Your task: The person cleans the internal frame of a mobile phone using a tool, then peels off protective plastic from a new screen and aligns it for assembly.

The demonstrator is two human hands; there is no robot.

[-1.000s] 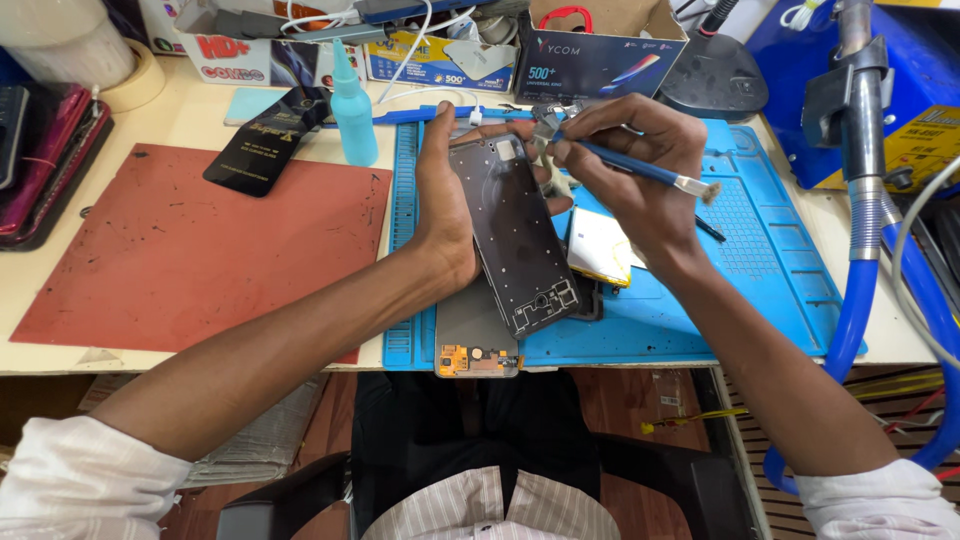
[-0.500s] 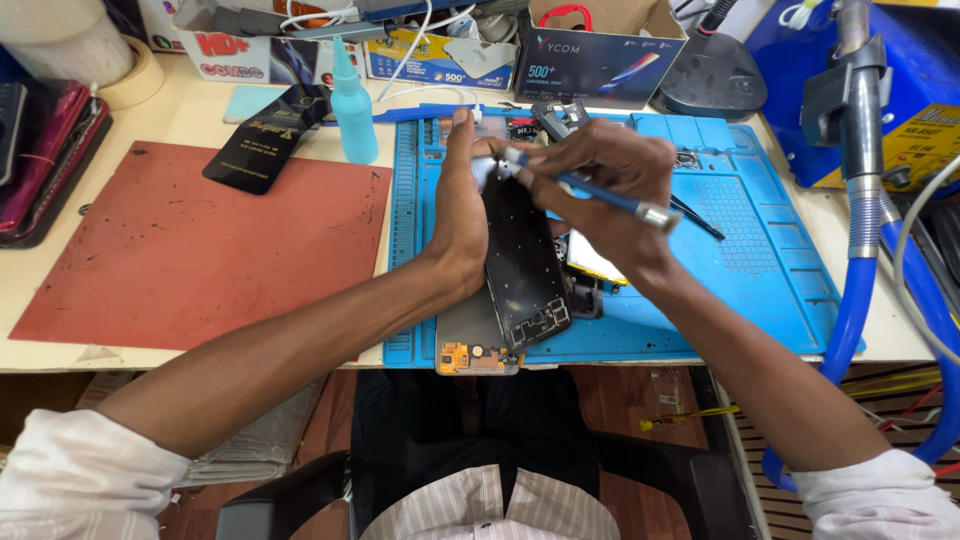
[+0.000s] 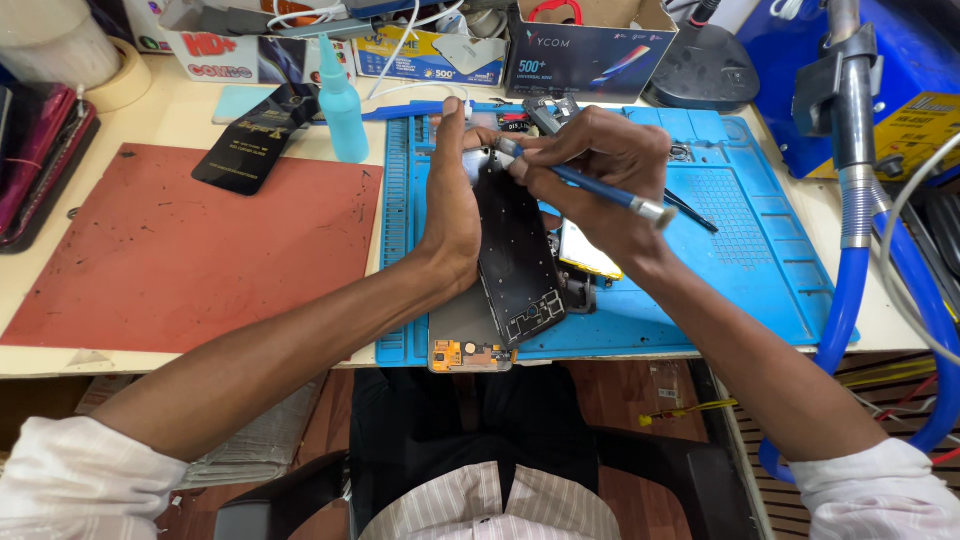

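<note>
Phone frame (image 3: pixel 515 255): long, flat, dark slab, stripped of its cover; matte black with fine circuit tracks at the near end. Its long axis runs from the person's body away toward the boxes, leaning a little to the left at the far end. It stands on its left long edge over the blue mat (image 3: pixel 760 250), open face turned right.

Left hand (image 3: pixel 452 205): flat and upright along the frame's left edge, fingers straight and together, thumb hooked over the far end, so the frame is clamped against the palm.

Right hand (image 3: pixel 600 165): fingers pinched shut around a screwdriver (image 3: pixel 585 182), a slim blue shaft with a metal cap; its tip meets the frame's far end, just beside the left thumb.

Under the frame: a grey panel (image 3: pixel 465 325) with an orange board at its near edge, overhanging the table.

Left of the mat: a red pad (image 3: pixel 180 250), scuffed and rectangular; a teal squeeze bottle (image 3: pixel 342 105) upright behind it.
</note>
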